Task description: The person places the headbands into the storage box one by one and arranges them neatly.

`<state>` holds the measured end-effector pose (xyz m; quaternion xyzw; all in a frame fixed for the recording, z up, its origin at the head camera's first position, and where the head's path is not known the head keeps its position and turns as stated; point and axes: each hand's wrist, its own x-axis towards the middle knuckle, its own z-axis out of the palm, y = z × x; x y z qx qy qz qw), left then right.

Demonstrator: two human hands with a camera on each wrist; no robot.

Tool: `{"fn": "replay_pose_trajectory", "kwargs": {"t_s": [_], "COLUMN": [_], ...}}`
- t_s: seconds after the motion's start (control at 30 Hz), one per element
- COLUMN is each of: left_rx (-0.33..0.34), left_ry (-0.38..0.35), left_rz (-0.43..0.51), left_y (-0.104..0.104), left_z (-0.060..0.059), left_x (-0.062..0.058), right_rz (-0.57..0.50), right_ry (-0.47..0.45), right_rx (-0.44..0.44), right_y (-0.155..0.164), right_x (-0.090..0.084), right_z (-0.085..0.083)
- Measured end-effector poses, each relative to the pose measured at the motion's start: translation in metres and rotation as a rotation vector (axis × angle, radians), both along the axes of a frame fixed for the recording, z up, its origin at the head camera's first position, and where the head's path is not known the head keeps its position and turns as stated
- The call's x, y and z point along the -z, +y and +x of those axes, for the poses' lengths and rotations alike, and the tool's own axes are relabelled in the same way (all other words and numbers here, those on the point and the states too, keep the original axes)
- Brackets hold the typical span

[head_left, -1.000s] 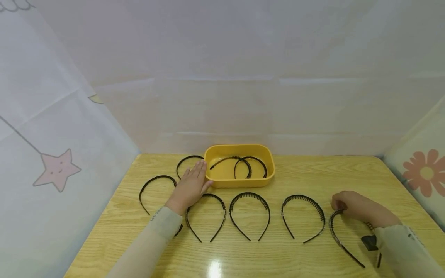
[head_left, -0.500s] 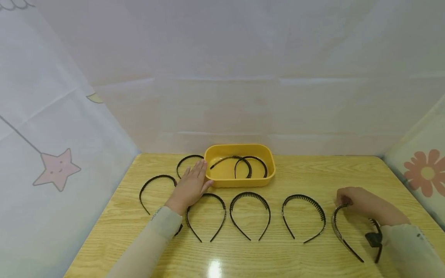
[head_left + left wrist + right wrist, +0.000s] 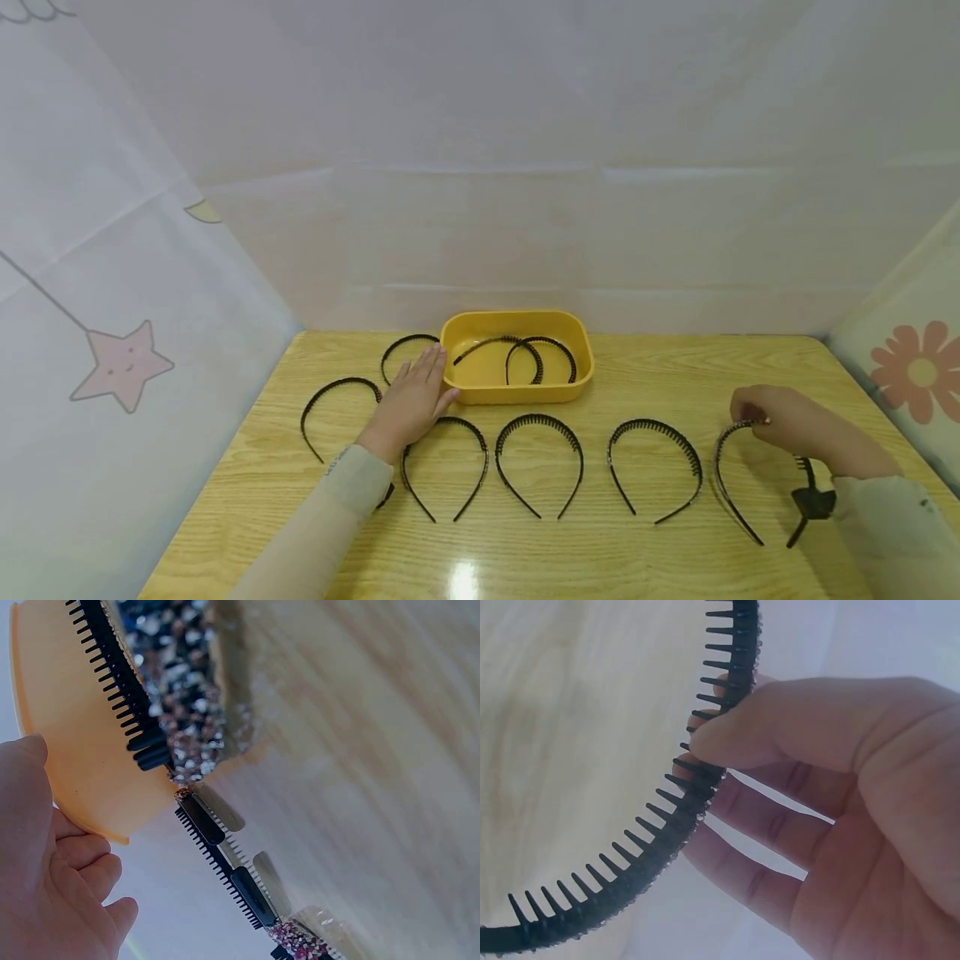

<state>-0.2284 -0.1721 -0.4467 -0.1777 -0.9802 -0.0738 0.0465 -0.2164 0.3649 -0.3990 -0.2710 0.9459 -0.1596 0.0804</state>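
Here, each line gives one part of the scene, placed against the yellow tray.

Landmark: a yellow tray (image 3: pixel 581 367) sits toward the far edge of the wooden surface (image 3: pixel 660 367), with two black toothed headbands inside it.

Right hand: the right hand (image 3: pixel 780 421), well to the right of the tray and nearer the person, pinches the top of a black toothed headband (image 3: pixel 731 483) between thumb and fingers.

Held headband: its arch is raised in the pinch; whether its ends touch the surface cannot be told. In the right wrist view the thumb presses the toothed inner edge (image 3: pixel 697 787).

Left hand: the left hand (image 3: pixel 408 400) lies flat with straight fingers, holding nothing, its fingertips against the tray's left wall.

Row of headbands: three black headbands lie flat in a row just in front of the tray, arches toward it; the leftmost (image 3: pixel 442 467) is just beside the left wrist.

Other headbands: two more lie left of the tray, one (image 3: pixel 405 350) partly under the left fingers, another (image 3: pixel 333 412) farther left.

Backdrop: pale sheets behind the tray, with a pink star (image 3: pixel 123 362) at left and a flower (image 3: pixel 918 371) at right.
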Motion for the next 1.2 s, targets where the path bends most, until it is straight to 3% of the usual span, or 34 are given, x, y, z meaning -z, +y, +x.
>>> {"fn": "replay_pose_trajectory", "kwargs": {"t_s": [0.57,0.9,1.2], "left_rx": [-0.001,0.002,0.001], "left_ry": [-0.019,-0.003,-0.013], "left_rz": [0.004,0.008,0.008], "left_y": [0.000,-0.001,0.000], "left_z": [-0.001,-0.001,-0.001], "left_x": [0.001,0.003,0.002], "right_rz": [0.001,-0.034,-0.083], "right_ry": [0.190,0.210,0.174], "right_rx": [0.057,0.147,0.282], "right_y": [0.002,-0.007,-0.025], "right_x": [-0.034,-0.048,-0.058], "right_z": [-0.001,-0.007,-0.009]}}
